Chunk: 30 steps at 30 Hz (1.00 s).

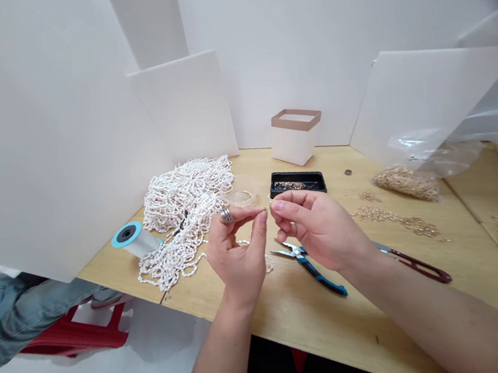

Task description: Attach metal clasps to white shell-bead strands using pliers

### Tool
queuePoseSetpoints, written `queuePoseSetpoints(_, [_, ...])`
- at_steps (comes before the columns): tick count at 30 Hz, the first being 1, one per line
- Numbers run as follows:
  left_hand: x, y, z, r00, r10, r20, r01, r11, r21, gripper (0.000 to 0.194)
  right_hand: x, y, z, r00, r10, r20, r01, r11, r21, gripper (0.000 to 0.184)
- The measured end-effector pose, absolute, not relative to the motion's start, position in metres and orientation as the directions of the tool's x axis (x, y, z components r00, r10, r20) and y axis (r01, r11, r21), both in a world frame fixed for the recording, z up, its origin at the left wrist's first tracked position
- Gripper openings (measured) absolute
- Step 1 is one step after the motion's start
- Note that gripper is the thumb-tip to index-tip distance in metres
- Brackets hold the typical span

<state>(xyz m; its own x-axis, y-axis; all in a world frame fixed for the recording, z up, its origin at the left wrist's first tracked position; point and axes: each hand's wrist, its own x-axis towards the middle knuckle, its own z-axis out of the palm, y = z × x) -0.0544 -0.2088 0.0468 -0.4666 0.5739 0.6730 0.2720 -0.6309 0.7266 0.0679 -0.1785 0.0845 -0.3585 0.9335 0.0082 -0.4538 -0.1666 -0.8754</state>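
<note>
My left hand (241, 248) and my right hand (311, 224) meet fingertip to fingertip above the table, each closed in a pinch. Whatever sits between the fingertips is too small to name. Rings circle a finger on both hands. Below my right hand lie blue-and-black pliers (318, 274), jaws pointing left. A black tray (296, 175) holding small metallic pieces stands just behind my hands. To the left spreads a heap of white bead strands (186, 195), with a spool of clear line (139, 240) on blue flanges beside it.
Small gold-coloured pieces (393, 216) lie scattered on the right, near a clear bag (407, 181) of similar ones. Red-handled scissors (418, 265) lie partly behind my right forearm. A white box (294, 147) with a brown rim stands farther back. Another person's leg (31, 313) shows at left.
</note>
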Motion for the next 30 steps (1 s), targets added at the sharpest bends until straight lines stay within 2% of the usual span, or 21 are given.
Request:
queuePoseSetpoints(6, [-0.0525,-0.2085,0.0486,-0.468,0.573,0.673,0.27,-0.633,0.726,0.018,0.0656,-0.1791,0.0823,-0.393,0.919,-0.032,-0.466,-0.229,-0.855,0.026])
queuePoseSetpoints(19, [-0.053,-0.2067,0.0471,-0.448,0.533,0.717,0.336,-0.643,0.688,0.017,0.0665,-0.1792,0.0817,-0.4,0.916,-0.021,-0.461,-0.221,-0.86,0.026])
queuePoseSetpoints(25, [-0.052,-0.2077,0.0475,-0.448,0.548,0.707,0.288,-0.66,0.694,0.019,0.0671,-0.1785,0.0804,-0.41,0.912,-0.032,-0.47,-0.241,-0.849,0.025])
queuePoseSetpoints(30, [-0.055,-0.2063,0.0437,-0.417,0.502,0.757,0.383,-0.658,0.648,0.018,0.0671,-0.1791,0.0794,-0.399,0.917,-0.027,-0.469,-0.229,-0.853,0.026])
